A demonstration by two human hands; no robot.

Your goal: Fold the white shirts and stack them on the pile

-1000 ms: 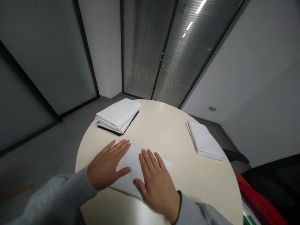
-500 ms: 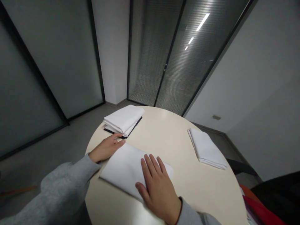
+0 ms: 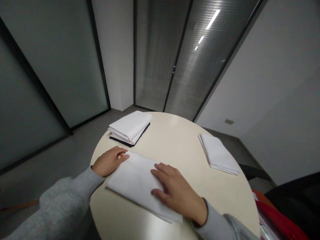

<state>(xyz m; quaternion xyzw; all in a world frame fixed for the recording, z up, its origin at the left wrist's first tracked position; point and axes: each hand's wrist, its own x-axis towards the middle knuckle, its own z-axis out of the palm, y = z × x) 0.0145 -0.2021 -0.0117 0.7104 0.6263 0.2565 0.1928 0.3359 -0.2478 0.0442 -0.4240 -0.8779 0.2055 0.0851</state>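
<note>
Beneath the empty, loosely open right hand (image 3: 176,191), a folded white cloth (image 3: 137,176) is partly hidden. Its corner is touched by the half-curled left hand (image 3: 109,162), grip unclear.

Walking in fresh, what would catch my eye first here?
First, the left hand and right hand, at a folded white cloth on the table's near side. Beyond the left hand sits a white stack; another white cloth lies near the right edge.
</note>
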